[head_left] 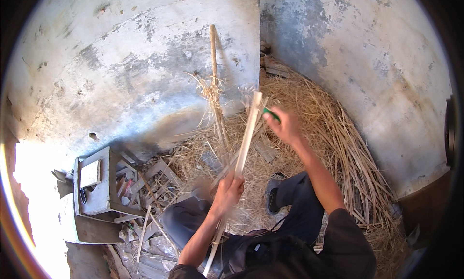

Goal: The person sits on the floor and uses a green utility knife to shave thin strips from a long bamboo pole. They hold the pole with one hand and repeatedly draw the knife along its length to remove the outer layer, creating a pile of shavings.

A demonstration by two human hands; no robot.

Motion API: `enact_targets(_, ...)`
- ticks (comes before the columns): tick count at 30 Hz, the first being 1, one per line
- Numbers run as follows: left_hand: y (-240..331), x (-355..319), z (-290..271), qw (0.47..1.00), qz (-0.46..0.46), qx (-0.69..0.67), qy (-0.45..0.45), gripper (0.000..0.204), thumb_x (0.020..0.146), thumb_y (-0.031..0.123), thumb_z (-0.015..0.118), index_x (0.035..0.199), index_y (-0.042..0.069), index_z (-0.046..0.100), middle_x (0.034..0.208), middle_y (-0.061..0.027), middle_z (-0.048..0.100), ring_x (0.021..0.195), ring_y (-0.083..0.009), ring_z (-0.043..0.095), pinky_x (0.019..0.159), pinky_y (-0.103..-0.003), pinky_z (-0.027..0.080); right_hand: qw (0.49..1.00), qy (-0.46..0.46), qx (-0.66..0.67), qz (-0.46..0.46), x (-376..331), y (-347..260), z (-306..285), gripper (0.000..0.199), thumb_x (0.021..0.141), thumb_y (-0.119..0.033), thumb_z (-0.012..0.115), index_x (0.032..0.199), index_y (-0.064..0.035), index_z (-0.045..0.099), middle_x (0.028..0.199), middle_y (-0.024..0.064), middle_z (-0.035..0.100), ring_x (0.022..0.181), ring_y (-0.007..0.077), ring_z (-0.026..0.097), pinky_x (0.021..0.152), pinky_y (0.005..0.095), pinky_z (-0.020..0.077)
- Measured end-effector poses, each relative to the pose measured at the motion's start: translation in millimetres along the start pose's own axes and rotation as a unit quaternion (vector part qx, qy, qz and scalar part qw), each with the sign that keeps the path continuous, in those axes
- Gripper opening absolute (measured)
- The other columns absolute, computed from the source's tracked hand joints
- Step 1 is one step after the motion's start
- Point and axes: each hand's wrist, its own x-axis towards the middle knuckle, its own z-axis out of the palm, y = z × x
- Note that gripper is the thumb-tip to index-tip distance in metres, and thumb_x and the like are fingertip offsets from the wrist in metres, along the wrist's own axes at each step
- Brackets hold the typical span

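Note:
My left hand (227,192) is closed around a long, pale strip of split bamboo or wood (248,134). The strip slants up and away from my lap, and its lower end passes beneath my forearm. Beside the strip's far end, my right hand (286,128) is closed on a small tool with a green handle (271,114). Motion blur and the fingers hide the tool's working end, so its kind is unclear. Behind the strip, an upright stick (213,57) leans near the wall with curled shavings (211,92) caught on it.
Straw-coloured shavings (304,102) cover the floor ahead, with long thin strips (360,182) heaped to the right. A worn wooden stool or box (96,201) lies at left, near scrap pieces (162,170). Stained walls (145,52) enclose the corner. My shoe (273,194) rests among the shavings.

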Motion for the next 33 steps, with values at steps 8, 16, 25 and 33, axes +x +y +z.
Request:
enact_targets(8,-6.3,5.1,-7.8,0.995,-0.004,0.024,-0.095,0.031,0.112,0.031,0.046,0.103,0.003,0.058,0.075,-0.0037,0.059,0.067,-0.0144,0.059,0.068,-0.032,0.054,0.994,0.038,0.047,0.097,2.7,7.6,-24.5,0.039,0.105,-0.04,0.058,0.114,-0.0051,0.073,0.061,0.0029,0.058,0.05,0.0129,0.05,0.05,0.0339,0.0379)
enact_targets(16,3.9,14.4,-1.7,0.988,0.041,-0.07,-0.133,0.032,0.115,0.03,0.044,0.125,0.001,0.053,0.09,-0.0116,0.069,0.079,-0.0199,0.072,0.071,-0.032,0.061,0.985,-0.013,0.134,0.108,0.6,-10.2,-23.9,0.036,0.105,-0.04,0.06,0.112,-0.0067,0.073,0.07,0.0034,0.063,0.058,0.0107,0.051,0.055,0.0334,0.0385)
enact_targets(25,-17.1,17.3,10.8,0.977,0.02,-0.148,-0.153,0.032,0.116,0.036,0.039,0.116,0.006,0.052,0.075,0.0005,0.043,0.054,-0.0112,0.048,0.05,-0.025,0.042,0.99,-0.017,0.118,0.073,4.0,-21.5,-24.7,0.046,0.104,-0.046,0.059,0.114,-0.0031,0.073,0.073,0.0089,0.07,0.06,0.0167,0.065,0.055,0.0343,0.0493)
enact_targets(33,-17.5,15.7,8.5,0.943,-0.086,-0.265,-0.18,0.033,0.115,0.039,0.04,0.101,0.01,0.048,0.071,0.0014,0.038,0.048,-0.0088,0.035,0.043,-0.025,0.033,0.992,0.036,0.099,0.069,6.1,-3.6,-24.1,0.042,0.104,-0.043,0.059,0.112,-0.0054,0.075,0.073,0.0048,0.068,0.056,0.0129,0.059,0.05,0.0293,0.0458)
